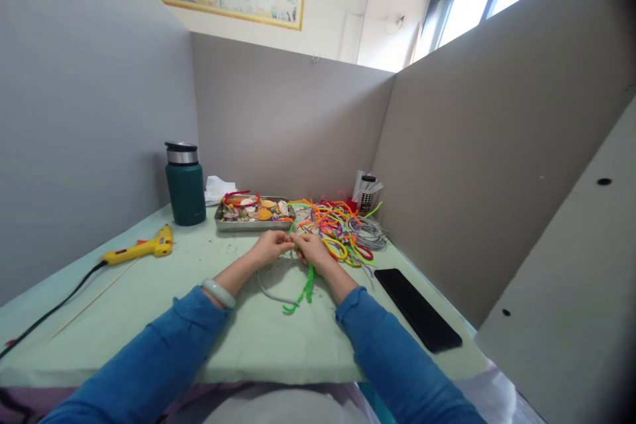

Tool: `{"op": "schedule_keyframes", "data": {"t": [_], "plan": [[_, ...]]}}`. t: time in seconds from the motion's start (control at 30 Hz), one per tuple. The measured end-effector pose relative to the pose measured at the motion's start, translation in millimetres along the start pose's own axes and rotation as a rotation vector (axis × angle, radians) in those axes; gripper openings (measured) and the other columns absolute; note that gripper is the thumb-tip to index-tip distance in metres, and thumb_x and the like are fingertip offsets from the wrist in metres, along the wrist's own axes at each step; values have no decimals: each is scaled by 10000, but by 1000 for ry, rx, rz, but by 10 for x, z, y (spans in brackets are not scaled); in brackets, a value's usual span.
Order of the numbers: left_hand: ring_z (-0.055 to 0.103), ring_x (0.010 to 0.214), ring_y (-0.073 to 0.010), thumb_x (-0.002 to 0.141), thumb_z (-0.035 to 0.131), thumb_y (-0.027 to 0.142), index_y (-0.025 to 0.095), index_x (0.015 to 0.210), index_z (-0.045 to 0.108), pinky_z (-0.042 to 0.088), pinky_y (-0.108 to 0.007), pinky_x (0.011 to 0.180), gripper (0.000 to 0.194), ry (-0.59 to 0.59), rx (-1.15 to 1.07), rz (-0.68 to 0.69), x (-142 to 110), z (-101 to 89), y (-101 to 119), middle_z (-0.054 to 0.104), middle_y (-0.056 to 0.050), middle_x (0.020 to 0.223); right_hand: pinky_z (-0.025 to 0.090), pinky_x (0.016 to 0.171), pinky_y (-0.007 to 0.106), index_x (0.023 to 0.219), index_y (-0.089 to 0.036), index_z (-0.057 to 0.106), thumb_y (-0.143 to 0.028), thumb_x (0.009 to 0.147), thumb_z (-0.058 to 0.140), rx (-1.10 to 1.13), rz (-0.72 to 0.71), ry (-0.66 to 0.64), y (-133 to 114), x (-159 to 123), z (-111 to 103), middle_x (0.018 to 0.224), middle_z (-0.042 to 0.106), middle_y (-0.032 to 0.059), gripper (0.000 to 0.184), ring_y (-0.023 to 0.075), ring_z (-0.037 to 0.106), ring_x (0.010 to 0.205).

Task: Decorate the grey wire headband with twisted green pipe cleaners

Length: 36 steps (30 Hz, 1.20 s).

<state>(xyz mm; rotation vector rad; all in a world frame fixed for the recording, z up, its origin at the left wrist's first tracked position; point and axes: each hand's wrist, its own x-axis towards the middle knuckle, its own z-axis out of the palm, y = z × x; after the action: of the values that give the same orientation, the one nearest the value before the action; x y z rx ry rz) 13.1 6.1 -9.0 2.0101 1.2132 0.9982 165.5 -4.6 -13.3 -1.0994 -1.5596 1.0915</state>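
Note:
My left hand (272,246) and my right hand (310,248) meet over the middle of the table, fingertips pinched close together. Between them they grip a bright green pipe cleaner (311,283); its fuzzy lengths hang below my right hand, and a short tip pokes up between the fingers. A thin grey cord (271,294) curves down from near my left hand and meets the lower end of the green piece. My fingers hide the exact spot where they pinch.
Behind my hands sit a metal tray (238,226) of shells and a heap of coloured pipe cleaners (342,225). A black phone (417,310) lies at right. At left are a green bottle (185,192), a yellow glue gun (142,248) and a thin stick (94,298). Grey partitions (288,112) enclose the table.

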Motion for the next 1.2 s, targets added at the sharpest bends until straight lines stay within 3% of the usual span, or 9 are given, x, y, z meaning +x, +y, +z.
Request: {"op": "schedule_keyframes", "data": {"t": [0.5, 0.83, 1.2], "plan": [[350, 496, -85, 663, 590, 484, 130, 640, 603, 255, -212, 484, 355, -47, -9, -2, -7, -26, 22, 450, 36, 515, 261, 344, 195, 555, -167, 468, -523, 778, 516, -69, -65, 5, 10, -2, -8, 396, 411, -57, 423, 53, 338, 315], [239, 351, -52, 630, 623, 554, 156, 668, 571, 161, -229, 380, 403, -111, -136, -169, -125, -68, 219, 321, 85, 421, 263, 338, 196, 556, -169, 474, -525, 778, 522, -59, -88, -9, -2, -10, -9, 392, 415, -58, 422, 57, 336, 314], [226, 350, -39, 587, 659, 590, 172, 642, 503, 170, -222, 359, 450, -160, -292, -215, -200, -98, 304, 279, 95, 431, 256, 335, 195, 565, -171, 472, -550, 767, 518, -59, -92, -24, 2, -9, -15, 391, 417, -59, 432, 58, 336, 317]]}}
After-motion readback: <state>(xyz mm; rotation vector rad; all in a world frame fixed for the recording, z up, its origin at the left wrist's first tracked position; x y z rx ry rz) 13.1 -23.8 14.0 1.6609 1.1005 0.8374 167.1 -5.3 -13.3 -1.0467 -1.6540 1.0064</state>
